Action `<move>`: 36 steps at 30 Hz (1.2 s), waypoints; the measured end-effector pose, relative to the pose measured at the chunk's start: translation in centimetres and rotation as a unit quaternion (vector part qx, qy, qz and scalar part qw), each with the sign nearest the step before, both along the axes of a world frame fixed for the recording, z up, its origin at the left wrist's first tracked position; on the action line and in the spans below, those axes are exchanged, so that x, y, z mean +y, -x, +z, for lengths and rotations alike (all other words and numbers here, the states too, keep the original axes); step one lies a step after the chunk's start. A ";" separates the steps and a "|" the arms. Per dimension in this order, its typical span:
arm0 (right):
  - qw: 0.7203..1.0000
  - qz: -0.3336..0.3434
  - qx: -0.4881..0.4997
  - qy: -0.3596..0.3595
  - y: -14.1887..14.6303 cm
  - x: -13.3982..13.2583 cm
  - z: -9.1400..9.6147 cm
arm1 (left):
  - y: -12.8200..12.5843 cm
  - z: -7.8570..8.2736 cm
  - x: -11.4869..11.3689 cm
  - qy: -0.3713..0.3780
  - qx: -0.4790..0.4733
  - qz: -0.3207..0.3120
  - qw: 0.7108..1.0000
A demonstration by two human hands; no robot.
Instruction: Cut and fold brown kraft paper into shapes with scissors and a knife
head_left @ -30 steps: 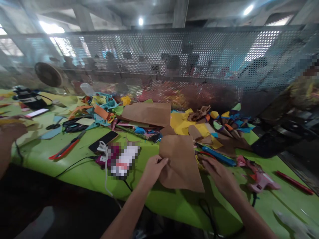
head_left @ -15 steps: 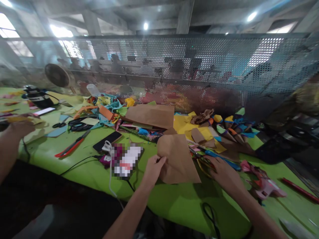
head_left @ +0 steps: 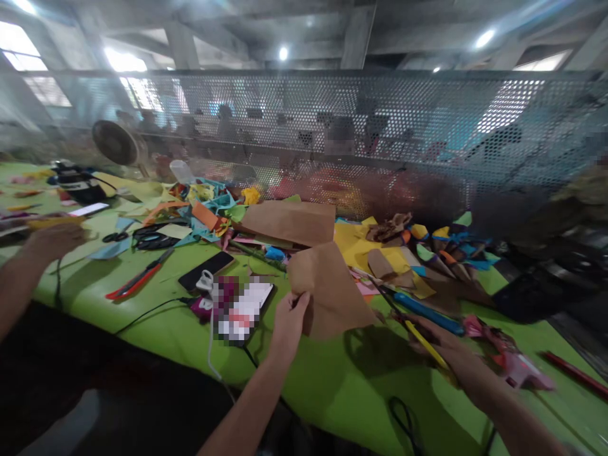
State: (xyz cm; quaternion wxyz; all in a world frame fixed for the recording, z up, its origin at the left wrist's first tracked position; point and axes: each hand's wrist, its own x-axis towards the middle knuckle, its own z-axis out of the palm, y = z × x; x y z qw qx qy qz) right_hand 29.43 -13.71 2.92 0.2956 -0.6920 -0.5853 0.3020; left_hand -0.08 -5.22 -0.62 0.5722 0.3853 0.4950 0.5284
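My left hand (head_left: 291,316) pinches the lower left edge of a sheet of brown kraft paper (head_left: 330,294), which it holds tilted above the green table. The paper's left side looks curved, its right side ends in a pointed corner. In my right hand (head_left: 430,335) is a pair of scissors (head_left: 427,344) with yellow handles, its dark blades pointing up and left, apart from the paper. The fingers behind the handles are partly hidden. Close beyond that hand lies a blue-handled tool (head_left: 430,313).
Scraps of coloured paper (head_left: 209,212) and more brown paper (head_left: 289,221) line the back. Two phones (head_left: 249,310), a dark one (head_left: 206,270), cables and a red-and-black cutter (head_left: 140,278) lie left. A co-worker's hand (head_left: 57,240) is far left. A pink tape dispenser (head_left: 527,369) sits right.
My right hand has picked up the yellow-handled scissors from the table and drawn them slightly right. My left hand has raised and turned the brown paper, moving slightly left.
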 end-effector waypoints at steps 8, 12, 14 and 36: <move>0.975 0.034 -0.196 -0.095 -1.6 0.1 -2.0 | -1.2 1.8 -1.1 0.012 -0.109 0.016 0.994; 0.961 -0.006 -0.220 -0.166 -0.2 0.0 -0.7 | -2.5 2.6 -2.5 0.020 -0.158 0.016 0.987; 0.988 -0.010 -0.053 -0.145 2.1 -0.1 0.4 | -3.6 2.5 -3.4 0.010 -0.162 0.026 0.986; 0.900 0.126 -0.126 -0.398 5.1 -1.8 -1.5 | 4.1 3.0 -3.6 -0.420 0.447 -0.217 0.759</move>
